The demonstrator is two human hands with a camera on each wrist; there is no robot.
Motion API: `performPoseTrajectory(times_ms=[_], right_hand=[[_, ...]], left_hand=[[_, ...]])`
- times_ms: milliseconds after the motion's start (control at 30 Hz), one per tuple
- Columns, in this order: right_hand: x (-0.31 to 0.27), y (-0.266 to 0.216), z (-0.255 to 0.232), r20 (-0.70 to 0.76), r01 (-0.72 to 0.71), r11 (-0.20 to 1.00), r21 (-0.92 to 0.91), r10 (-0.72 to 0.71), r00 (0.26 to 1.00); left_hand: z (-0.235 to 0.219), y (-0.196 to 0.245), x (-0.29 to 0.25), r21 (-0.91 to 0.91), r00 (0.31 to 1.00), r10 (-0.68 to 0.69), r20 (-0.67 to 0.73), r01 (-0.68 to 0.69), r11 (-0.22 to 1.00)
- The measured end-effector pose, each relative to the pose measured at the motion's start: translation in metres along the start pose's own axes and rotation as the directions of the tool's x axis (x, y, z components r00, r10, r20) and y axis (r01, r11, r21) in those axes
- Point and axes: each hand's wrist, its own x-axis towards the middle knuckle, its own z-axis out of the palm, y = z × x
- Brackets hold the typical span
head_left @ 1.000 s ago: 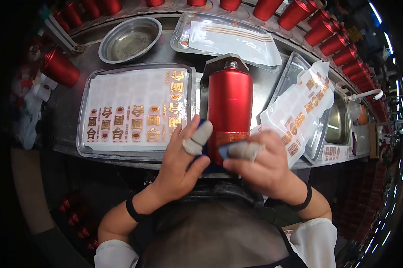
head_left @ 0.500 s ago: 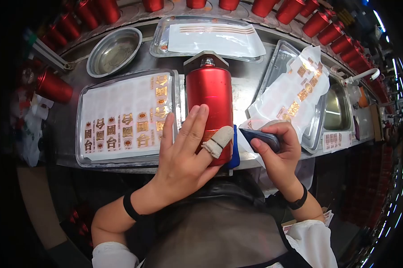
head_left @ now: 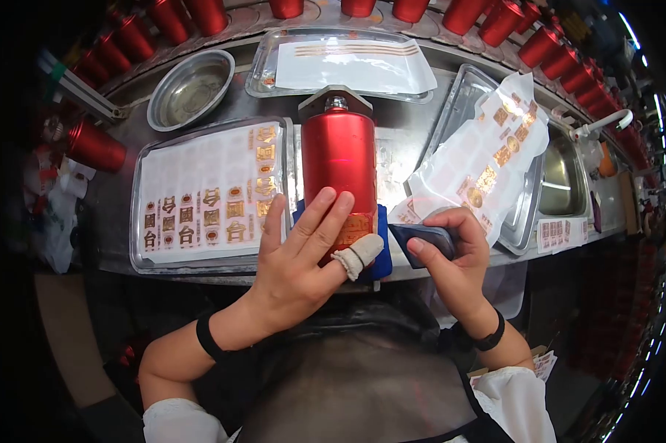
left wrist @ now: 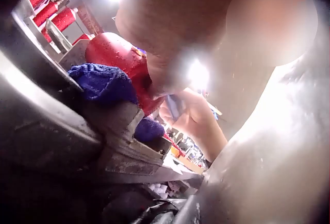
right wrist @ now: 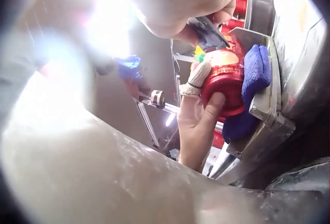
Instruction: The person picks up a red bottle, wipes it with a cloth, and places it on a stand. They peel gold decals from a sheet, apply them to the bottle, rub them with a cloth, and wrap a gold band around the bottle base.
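A red bottle (head_left: 338, 159) with a clear neck lies on a cradle padded with blue cloth (head_left: 378, 244). Near its base is a gold label (head_left: 353, 227). My left hand (head_left: 292, 266) lies across the lower bottle, fingers spread over the top. A pale cloth cot (head_left: 360, 255) covers its index finger. In the right wrist view, the left thumb (right wrist: 213, 108) presses against the bottle's base. To the right of the bottle, my right hand (head_left: 458, 258) pinches a dark blue-grey scraper (head_left: 425, 244) between thumb and fingers, apart from the bottle in the head view.
To the left is a tray (head_left: 137, 199) with a sheet of gold characters. Behind stand a metal bowl (head_left: 190, 90) and a tray (head_left: 259, 77) holding striped paper. A decal sheet (head_left: 488, 159) leans over a tray on the right, beside a sink (head_left: 558, 173). Red bottles (head_left: 464, 15) line the back.
My right hand has drawn the scraper off the bottle toward the right. My left hand has moved from the bottle's left side onto its top. More of the gold label shows than half a second ago.
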Motion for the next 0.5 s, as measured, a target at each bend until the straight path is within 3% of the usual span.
performPoseTrajectory(times_ms=[300, 400, 433, 500], right_hand=[[0.033, -0.006, 0.023, 0.242, 0.334, 0.921, -0.200, -0.284, 0.928], [0.045, -0.013, 0.029, 0.122, 0.202, 0.967, -0.156, -0.184, 0.975], [0.047, -0.010, 0.029, 0.115, 0.325, 0.917, -0.233, -0.305, 0.945], [0.045, -0.012, 0.028, 0.240, 0.505, 0.806, -0.307, -0.448, 0.861]], left_hand=[[0.013, -0.003, -0.033, -0.156, 0.972, -0.230, -0.041, 0.221, 0.963], [0.014, -0.005, -0.037, -0.244, 0.962, -0.268, -0.049, 0.248, 0.937], [0.015, -0.006, -0.038, -0.276, 0.959, -0.277, -0.054, 0.253, 0.928], [0.018, -0.005, -0.040, -0.298, 0.949, -0.306, -0.081, 0.270, 0.915]])
